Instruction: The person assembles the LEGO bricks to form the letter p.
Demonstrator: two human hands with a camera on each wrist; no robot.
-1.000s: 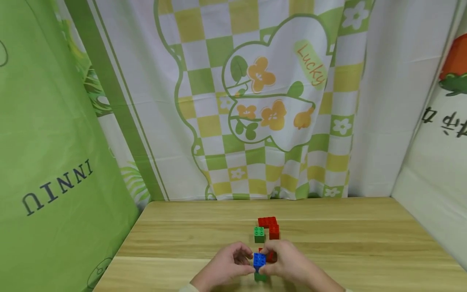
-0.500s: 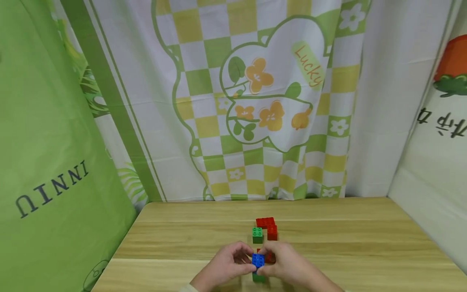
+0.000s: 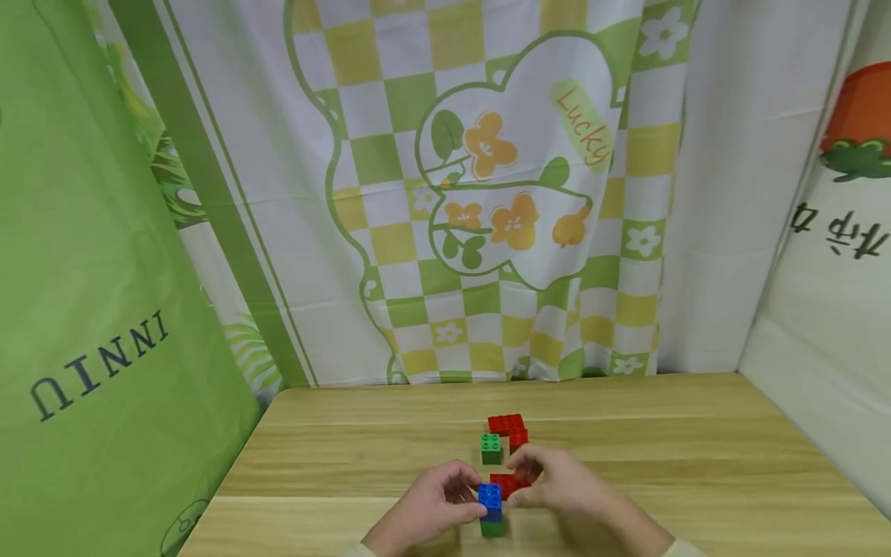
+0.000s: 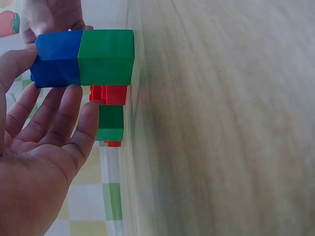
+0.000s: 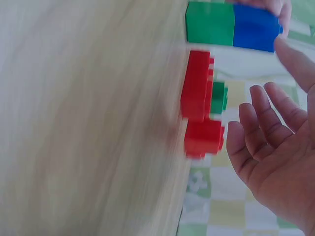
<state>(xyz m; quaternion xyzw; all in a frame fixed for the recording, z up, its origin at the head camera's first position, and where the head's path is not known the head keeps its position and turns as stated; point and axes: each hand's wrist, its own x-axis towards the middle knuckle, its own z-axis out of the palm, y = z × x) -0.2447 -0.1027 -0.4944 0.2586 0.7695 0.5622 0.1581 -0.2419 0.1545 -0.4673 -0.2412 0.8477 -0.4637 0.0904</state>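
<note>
A blue building brick (image 3: 490, 499) sits on top of a green building brick (image 3: 492, 529), making a small upright stack near the table's front. My left hand (image 3: 435, 503) holds the blue brick from the left; its thumb (image 4: 19, 64) is on one side and its fingertips lie along another. To the right of the stack, my right hand (image 3: 560, 483) is apart from it, fingers loosely bent and holding nothing, as the right wrist view also shows. Just behind the stack lies a red brick (image 3: 503, 484), partly covered by the right hand in the head view.
Farther back on the wooden table (image 3: 348, 441) stand a second green brick (image 3: 490, 447), a red brick (image 3: 518, 438) and another red brick (image 3: 506, 424) behind them. A patterned curtain (image 3: 390, 255) hangs at the table's far edge.
My right hand has let go of the blue brick and moved away to the right. The left hand stays on the brick, and more of the red brick behind now shows.
</note>
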